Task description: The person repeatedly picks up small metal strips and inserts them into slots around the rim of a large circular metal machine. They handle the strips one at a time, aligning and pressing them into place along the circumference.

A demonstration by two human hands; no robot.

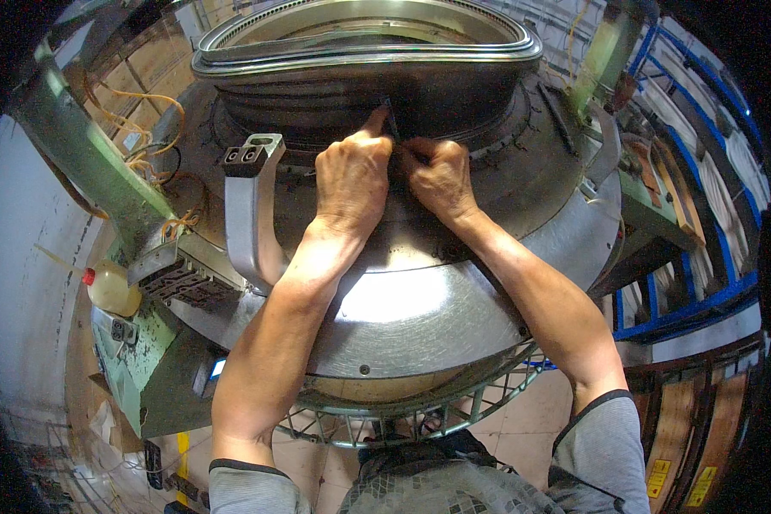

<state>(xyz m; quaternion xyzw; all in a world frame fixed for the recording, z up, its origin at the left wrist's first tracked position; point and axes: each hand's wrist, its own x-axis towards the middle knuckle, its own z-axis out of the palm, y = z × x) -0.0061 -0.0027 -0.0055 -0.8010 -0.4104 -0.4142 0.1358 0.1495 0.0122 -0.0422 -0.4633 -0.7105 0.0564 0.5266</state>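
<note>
Both my arms reach over a round metal machine, which looks like a circular knitting machine. My left hand (354, 176) is curled, its index finger stretched up against the dark cylinder wall (300, 107). Beside that fingertip shows a thin, pale sliver (389, 106), too small to name. Close by on the right, my right hand (439, 174) is closed in a pinch low at the same wall. Whatever either hand holds is hidden by the fingers. Under my forearms curves a shiny metal ring plate (419, 330).
A grey metal bracket (250, 206) rises left of my left forearm. Green machine legs (103, 158) flank the cylinder, whose ribbed metal rim (368, 62) sits on top. A bottle with a red cap (114, 288) stands at left. Blue racking (702, 300) is at right.
</note>
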